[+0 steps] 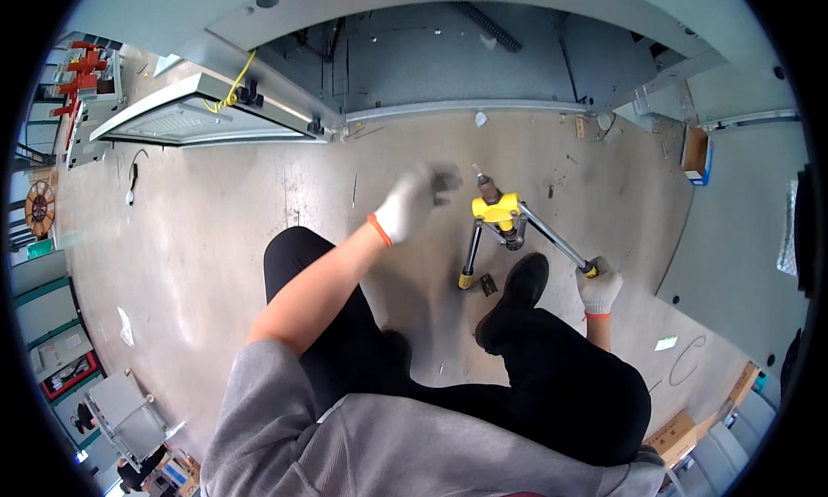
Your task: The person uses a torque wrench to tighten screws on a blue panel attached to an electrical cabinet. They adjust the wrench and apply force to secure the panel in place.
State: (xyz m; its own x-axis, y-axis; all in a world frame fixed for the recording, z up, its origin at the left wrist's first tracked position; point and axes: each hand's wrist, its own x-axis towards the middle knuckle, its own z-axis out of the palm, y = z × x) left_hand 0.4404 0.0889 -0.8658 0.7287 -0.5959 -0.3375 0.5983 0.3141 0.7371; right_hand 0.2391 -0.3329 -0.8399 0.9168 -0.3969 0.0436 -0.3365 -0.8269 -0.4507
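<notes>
A two-handled hand riveter (pixel 496 207) with a yellow head and dark grey nose stands over the floor, its nose pointing toward the cabinet. My right hand (pixel 599 287), in a white glove with dark fingers and an orange cuff, is closed round the end of its right handle. The left handle reaches down to a yellow-banded tip, with no hand on it. My left hand (pixel 412 202), gloved the same way, is just left of the riveter's nose, apart from it. Motion smears its fingers. A small dark block (pixel 489 284) lies beside my shoe.
Ahead stands an open metal cabinet (pixel 414 113); a white door panel (pixel 207 118) with a yellow coiled cord (pixel 231 92) juts out at left. A blue-and-brown box (pixel 697 156) stands at right. A black-handled tool (pixel 133 185) and scraps lie on the floor.
</notes>
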